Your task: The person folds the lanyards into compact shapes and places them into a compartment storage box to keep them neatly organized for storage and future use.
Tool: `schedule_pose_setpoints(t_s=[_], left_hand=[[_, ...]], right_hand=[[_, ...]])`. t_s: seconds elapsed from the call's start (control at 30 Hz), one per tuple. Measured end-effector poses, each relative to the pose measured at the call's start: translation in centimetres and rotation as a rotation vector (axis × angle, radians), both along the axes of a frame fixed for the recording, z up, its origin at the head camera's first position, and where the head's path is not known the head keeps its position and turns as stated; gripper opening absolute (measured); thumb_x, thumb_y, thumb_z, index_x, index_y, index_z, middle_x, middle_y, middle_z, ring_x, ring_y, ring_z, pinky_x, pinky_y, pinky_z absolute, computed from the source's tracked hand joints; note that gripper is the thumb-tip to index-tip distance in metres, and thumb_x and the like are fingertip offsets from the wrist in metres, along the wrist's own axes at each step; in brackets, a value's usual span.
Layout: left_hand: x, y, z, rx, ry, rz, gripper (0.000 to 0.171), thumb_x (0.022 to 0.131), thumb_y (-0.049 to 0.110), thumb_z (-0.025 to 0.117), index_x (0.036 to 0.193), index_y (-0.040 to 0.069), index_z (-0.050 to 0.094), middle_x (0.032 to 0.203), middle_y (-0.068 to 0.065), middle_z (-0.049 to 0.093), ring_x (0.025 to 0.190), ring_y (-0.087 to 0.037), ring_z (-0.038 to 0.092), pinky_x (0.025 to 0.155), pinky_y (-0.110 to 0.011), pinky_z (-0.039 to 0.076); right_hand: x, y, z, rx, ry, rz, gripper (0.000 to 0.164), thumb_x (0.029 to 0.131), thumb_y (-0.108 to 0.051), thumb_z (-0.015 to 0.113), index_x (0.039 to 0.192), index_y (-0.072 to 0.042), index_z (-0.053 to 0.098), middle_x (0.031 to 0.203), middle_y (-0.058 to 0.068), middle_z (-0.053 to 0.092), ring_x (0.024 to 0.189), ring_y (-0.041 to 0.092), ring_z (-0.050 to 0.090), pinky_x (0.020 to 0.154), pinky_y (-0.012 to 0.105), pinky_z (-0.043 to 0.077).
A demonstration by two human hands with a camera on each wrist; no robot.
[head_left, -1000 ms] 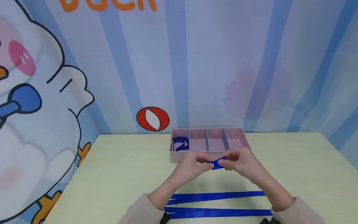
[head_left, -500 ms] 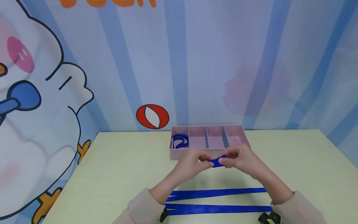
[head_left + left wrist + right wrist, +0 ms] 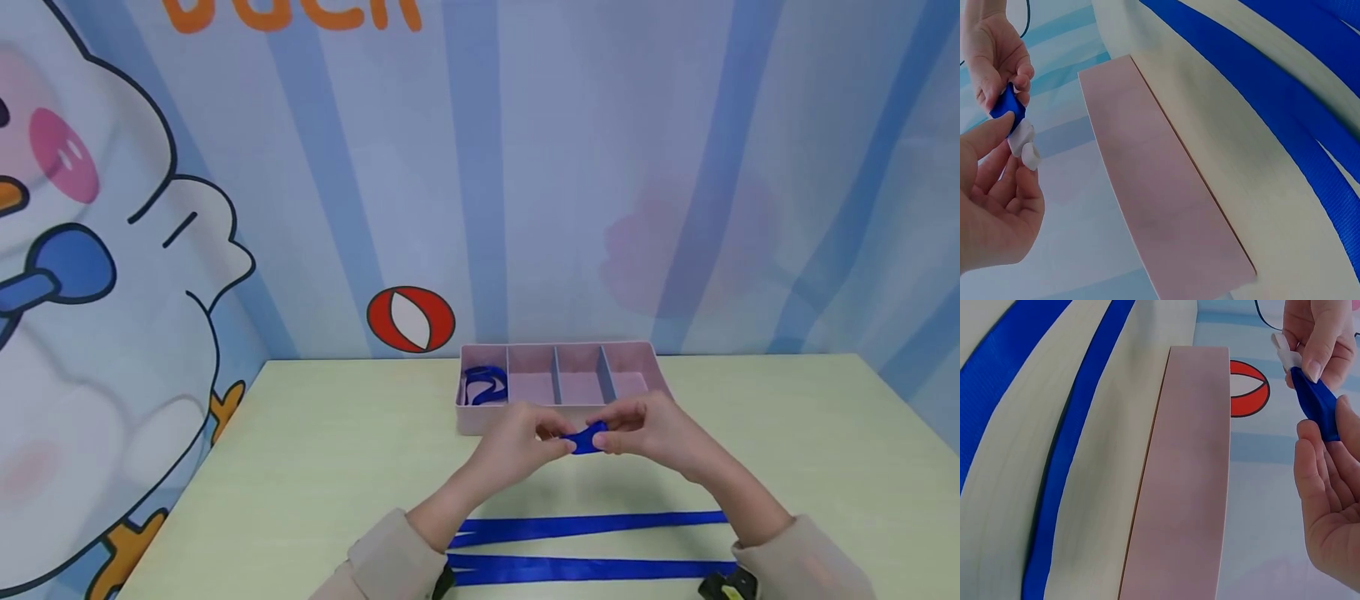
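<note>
Ok, both hands [image 3: 517, 443] [image 3: 651, 435] pinch blue strip [image 3: 587, 439] w/ white end [image 3: 1287, 353] abv tbl [image 3: 337, 467]

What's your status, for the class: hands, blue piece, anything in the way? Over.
Left hand, right hand both pinching blue piece. Piece held off table, white fitting at left end. Nothing seen in the way; pink tray beyond, blue straps below.

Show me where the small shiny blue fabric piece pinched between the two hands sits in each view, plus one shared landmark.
Head: the small shiny blue fabric piece is right of centre, below mid-height, between the left hand and right hand.
Left wrist: it is at upper left.
Right wrist: it is at upper right.
Shared landmark: the pink rectangular compartment box, its outer wall central in both wrist views.
</note>
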State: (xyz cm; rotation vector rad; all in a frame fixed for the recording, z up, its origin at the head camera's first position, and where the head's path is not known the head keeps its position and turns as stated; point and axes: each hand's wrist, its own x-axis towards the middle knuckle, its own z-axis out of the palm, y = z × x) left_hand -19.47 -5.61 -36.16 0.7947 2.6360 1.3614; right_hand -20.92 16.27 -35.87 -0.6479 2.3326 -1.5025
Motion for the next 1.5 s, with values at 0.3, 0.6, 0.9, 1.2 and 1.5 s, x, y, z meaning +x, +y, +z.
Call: schedule_pose_setpoints(t_s=[0.3, 0.6, 0.9, 1.2, 1.5], left_hand=[[-0.5, -0.2, -0.3, 0.008, 0.003, 0.064, 0.012, 0.086, 0.01, 0.067, 0.096, 0.01, 0.073, 0.078, 0.007, 0.065, 0.07, -0.008, 0.053, 0.062, -0.018, 0.049], [-0.6, -0.4, -1.2, 0.027, 0.005, 0.146, 0.013, 0.085, 0.01, 0.068, 0.097, 0.009, 0.073, 0.082, 0.004, 0.066, 0.071, -0.009, 0.054, 0.062, -0.018, 0.049], [-1.6, -1.4, -1.7, 0.016, 0.061, 0.205, 0.01, 0.085, 0.01, 0.068, 0.094, 0.009, 0.073, 0.078, 0.004, 0.064, 0.072, -0.012, 0.053, 0.061, -0.021, 0.047], [-3.1, -1.1, -1.2, 0.021, 0.106, 0.274, 0.007, 0.084, 0.011, 0.07, 0.09, 0.01, 0.073, 0.075, 0.003, 0.066, 0.069, -0.012, 0.054, 0.059, -0.02, 0.048], [-4.9, -0.7, -1.0, 0.024, 0.096, 0.398, 0.012, 0.082, 0.012, 0.071, 0.093, 0.007, 0.074, 0.077, -0.001, 0.067, 0.07, -0.013, 0.055, 0.06, -0.022, 0.048]], right_hand=[[-1.1, 1.2, -0.5, 0.069, 0.15, -0.124, 0.036, 0.084, -0.021, 0.069, 0.111, 0.002, 0.065, 0.093, 0.01, 0.067, 0.083, 0.022, 0.064, 0.071, 0.027, 0.054], [-2.9, 3.9, -2.0, 0.161, 0.358, -0.468, 0.024, 0.086, -0.014, 0.068, 0.105, 0.001, 0.068, 0.094, 0.014, 0.068, 0.083, 0.024, 0.062, 0.063, 0.022, 0.051], [-5.2, 5.0, -3.8, 0.273, 0.384, -0.636, 0.024, 0.082, -0.006, 0.065, 0.102, 0.007, 0.066, 0.084, 0.018, 0.066, 0.071, 0.027, 0.062, 0.056, 0.03, 0.048], [-6.1, 5.5, -3.5, 0.262, 0.147, -0.65, 0.029, 0.086, -0.008, 0.062, 0.107, 0.012, 0.062, 0.098, 0.027, 0.063, 0.067, 0.018, 0.064, 0.06, 0.029, 0.054], [-6.5, 5.5, -3.2, 0.208, 0.002, -0.603, 0.03, 0.09, -0.006, 0.059, 0.112, 0.014, 0.058, 0.106, 0.03, 0.059, 0.075, 0.02, 0.064, 0.071, 0.036, 0.056]])
